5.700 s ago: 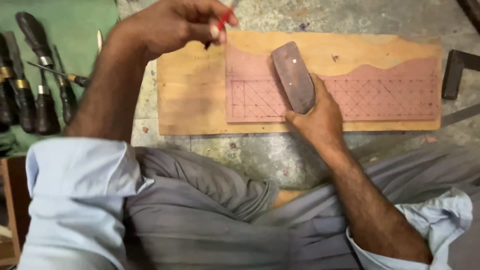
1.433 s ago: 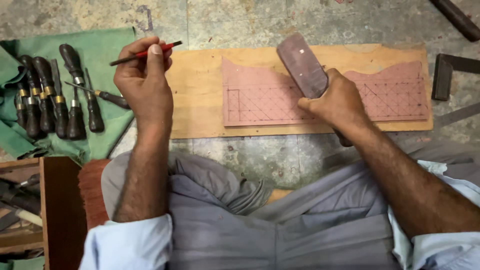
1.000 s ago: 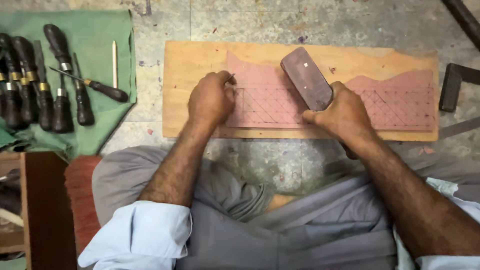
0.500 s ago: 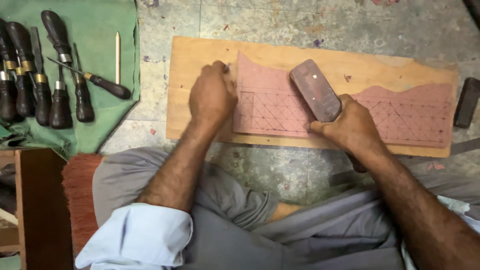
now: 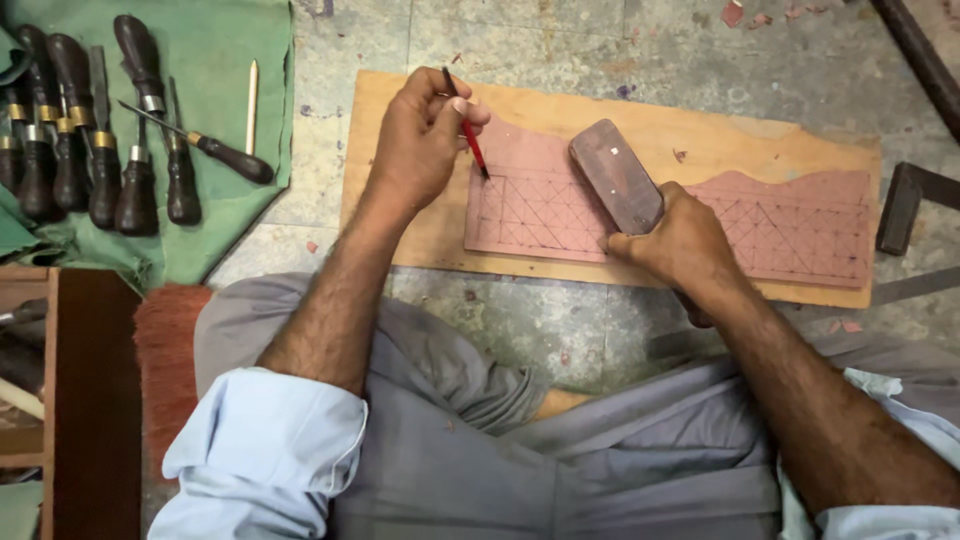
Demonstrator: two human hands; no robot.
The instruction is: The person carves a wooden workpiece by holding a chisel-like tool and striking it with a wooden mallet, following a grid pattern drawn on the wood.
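At frame centre, the left hand (image 5: 420,135) pinched a thin red pencil (image 5: 466,135) onto the pink gridded sheet (image 5: 560,205); the right hand (image 5: 680,245), clamped around a dark wooden mallet (image 5: 615,178), risked smudging lines if it slid

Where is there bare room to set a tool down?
Bare floor between the green cloth and wooden board, and above the board. Crowded: the cloth's tools; left hand and right hand over the board.

Red pencil (image 5: 467,135): thin, steeply tilted, tip touching the top left corner of the grid lines.
Dark wooden block (image 5: 617,176): oblong, lying diagonally on the pink sheet.
Pink sheet (image 5: 790,225): flat on a plywood board (image 5: 400,235), marked with a crisscross grid.
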